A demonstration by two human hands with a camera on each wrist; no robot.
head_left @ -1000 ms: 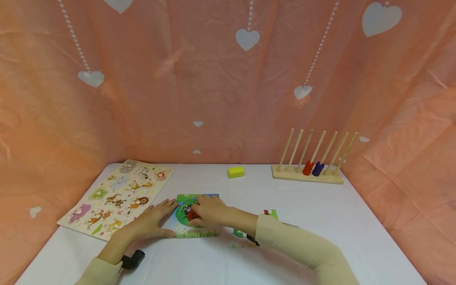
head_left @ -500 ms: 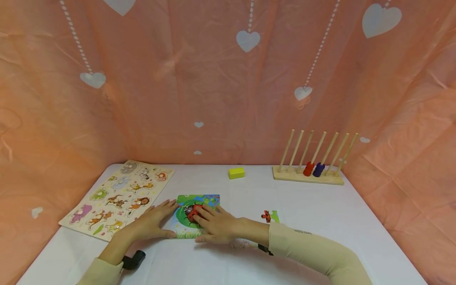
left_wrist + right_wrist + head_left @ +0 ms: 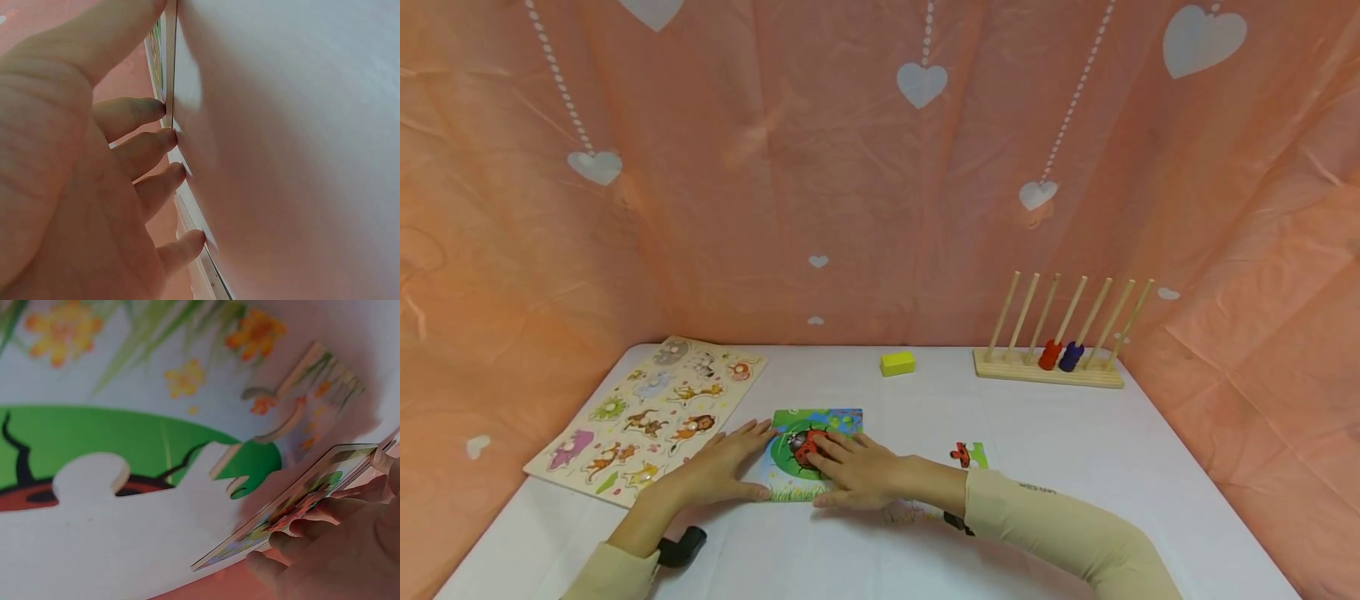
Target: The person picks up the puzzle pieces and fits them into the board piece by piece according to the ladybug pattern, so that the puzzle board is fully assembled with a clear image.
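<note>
A square ladybug picture puzzle (image 3: 784, 475) lies flat in the middle of the white table. My right hand (image 3: 861, 473) rests on its right side, fingers fairly straight and spread over the ladybug, covering the lower right corner. At the opposite edge is my left hand (image 3: 718, 468), thumb and fingers spread apart along the puzzle's left side. The left wrist view shows its fingertips touching down at the tabletop. Loose puzzle pieces (image 3: 137, 431) with green, red and orange flowers lie under the right forearm. One red and green piece (image 3: 976, 455) shows beyond the forearm.
A wooden animal peg puzzle board (image 3: 658, 400) lies at the left. Toward the back stands a yellow block (image 3: 897, 363). At the back right is a wooden rod stand (image 3: 1048, 372) with one red and one dark blue stack on its rods. Peach curtains hang around the table.
My right hand has slid down and right across the puzzle, showing more of the ladybug and the upper right corner. It has barely moved in the last half second. The left hand stays put.
</note>
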